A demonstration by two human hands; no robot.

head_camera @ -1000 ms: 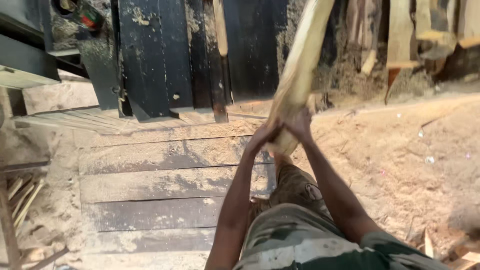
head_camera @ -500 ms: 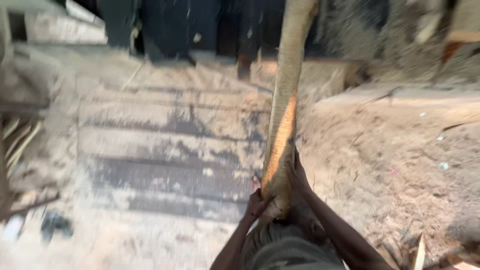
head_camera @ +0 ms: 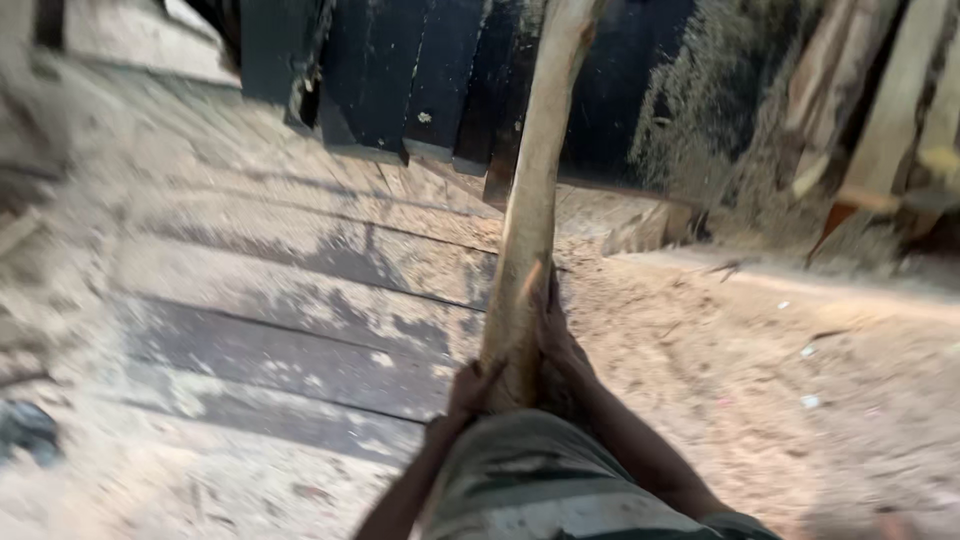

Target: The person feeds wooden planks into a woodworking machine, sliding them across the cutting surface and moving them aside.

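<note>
A long pale wooden log (head_camera: 535, 170) stands nearly upright in front of me, its lower end close to my knee. My left hand (head_camera: 472, 385) grips the bottom of it from the left side. My right hand (head_camera: 553, 335) is pressed flat along its right side, a little higher. My leg in grey-green trousers (head_camera: 530, 480) is raised just under both hands. The log's top runs out of the frame.
Worn wooden planks (head_camera: 300, 330) covered in sawdust lie to the left. Dark boards (head_camera: 420, 70) lean at the back. Sawdust-covered ground (head_camera: 780, 380) spreads to the right, with stacked timber pieces (head_camera: 880, 120) at the far right.
The view has tilted and swung a little left. The log stays in both hands, now more upright and nearer my raised leg.
</note>
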